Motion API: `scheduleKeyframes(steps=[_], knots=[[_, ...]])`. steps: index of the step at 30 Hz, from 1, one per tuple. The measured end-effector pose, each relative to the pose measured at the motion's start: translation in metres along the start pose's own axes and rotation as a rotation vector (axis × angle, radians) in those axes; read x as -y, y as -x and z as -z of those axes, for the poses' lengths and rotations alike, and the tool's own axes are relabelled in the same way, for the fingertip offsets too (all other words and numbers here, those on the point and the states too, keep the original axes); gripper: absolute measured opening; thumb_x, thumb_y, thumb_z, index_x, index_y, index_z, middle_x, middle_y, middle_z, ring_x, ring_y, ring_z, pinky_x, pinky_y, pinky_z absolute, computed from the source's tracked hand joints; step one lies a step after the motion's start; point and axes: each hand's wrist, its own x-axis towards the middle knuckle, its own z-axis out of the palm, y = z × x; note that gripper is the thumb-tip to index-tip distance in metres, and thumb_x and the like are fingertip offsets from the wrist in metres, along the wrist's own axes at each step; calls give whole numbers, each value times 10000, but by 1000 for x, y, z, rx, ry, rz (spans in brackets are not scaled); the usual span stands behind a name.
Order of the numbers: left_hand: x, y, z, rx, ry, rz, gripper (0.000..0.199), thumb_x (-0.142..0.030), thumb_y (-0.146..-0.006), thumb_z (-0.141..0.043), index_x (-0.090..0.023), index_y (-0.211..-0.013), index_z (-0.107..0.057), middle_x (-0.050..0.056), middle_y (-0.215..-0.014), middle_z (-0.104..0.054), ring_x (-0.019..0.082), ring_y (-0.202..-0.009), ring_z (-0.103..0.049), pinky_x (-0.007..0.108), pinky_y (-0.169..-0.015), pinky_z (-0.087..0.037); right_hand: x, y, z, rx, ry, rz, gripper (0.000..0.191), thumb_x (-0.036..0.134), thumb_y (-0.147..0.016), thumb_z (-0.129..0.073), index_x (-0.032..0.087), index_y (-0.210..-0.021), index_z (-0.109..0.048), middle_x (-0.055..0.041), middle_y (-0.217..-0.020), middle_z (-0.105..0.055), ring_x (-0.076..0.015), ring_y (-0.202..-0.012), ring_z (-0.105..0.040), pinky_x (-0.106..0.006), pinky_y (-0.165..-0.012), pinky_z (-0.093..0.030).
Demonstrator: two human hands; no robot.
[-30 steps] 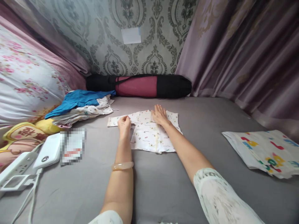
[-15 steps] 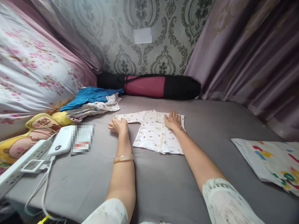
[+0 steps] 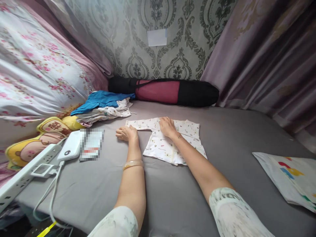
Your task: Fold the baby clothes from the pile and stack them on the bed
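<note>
A small white baby shirt [image 3: 160, 144] with a tiny print lies spread on the grey sheet. Its left sleeve reaches out flat, while the right sleeve is not seen stretched out. At that left cuff, my left hand [image 3: 127, 133] is closed with curled fingers, the thumb side against the sleeve's end; its fingertips are partly hidden. My right hand [image 3: 168, 127] rests on the shirt near the neckline, fingers bent and drawn together on the cloth. The right forearm crosses over the shirt's lower right part and hides some of it.
Folded clothes with a blue piece [image 3: 103, 99] on top lie behind left. Nearer are a yellow cushion [image 3: 27, 148], a white power bank [image 3: 70, 144], a blurred-out packet [image 3: 92, 144] and a power strip [image 3: 27, 171]. A long black-and-red bag [image 3: 158, 92] lies along the wall; a printed white cloth [image 3: 288, 174] is at right.
My right hand has moved left across the shirt, from its right shoulder to near the neckline, and its spread fingers have drawn in. My left hand stays at the cuff. The view has shifted slightly.
</note>
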Motion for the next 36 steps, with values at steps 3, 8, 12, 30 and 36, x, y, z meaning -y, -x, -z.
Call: scheduleKeyframes(steps=[3,8,12,30,36], knots=[[1,-3,-1,3,-7,2,378,-285,-809,-594,-105,-1135,-533,267,-1315,-458,407,-1259,-392,529,-999,-342,16,-7,-6,38,10,15,417,297,-996,-285,180,-1244,-599,-129,-1283,-563,-273,-1207,-446,-394,-1009,-349],[3,-7,-1,-8,-4,6,246,-233,-778,-597,-128,-1000,-597,254,-1294,-510,409,-1241,-429,518,-985,-359,19,-13,-12,54,31,-21,402,358,-985,-336,184,-1228,-605,-137,-1273,-538,-289,-1186,-447,-405,-1006,-343],[-2,-12,0,36,130,-22,108,-209,-769,-581,-188,-874,-595,183,-1144,-629,365,-1172,-528,489,-967,-398,17,-15,-8,114,22,-48,429,426,-967,-368,196,-1263,-578,-145,-1297,-518,-307,-1215,-435,-423,-1017,-329],[-35,-11,8,690,1433,106,305,-243,-908,-456,-105,-1100,-647,130,-1179,-693,219,-1174,-624,330,-984,-511,25,-41,12,444,49,-102,754,511,-813,-530,252,-1498,-353,-155,-1510,-346,-379,-1392,-299,-496,-1055,-307],[-48,3,6,728,1489,118,298,-202,-946,-408,-101,-1123,-625,118,-1145,-701,210,-1149,-635,330,-983,-506,18,-41,6,386,-14,-100,783,553,-813,-566,222,-1496,-372,-173,-1514,-354,-387,-1399,-292,-501,-1082,-289]])
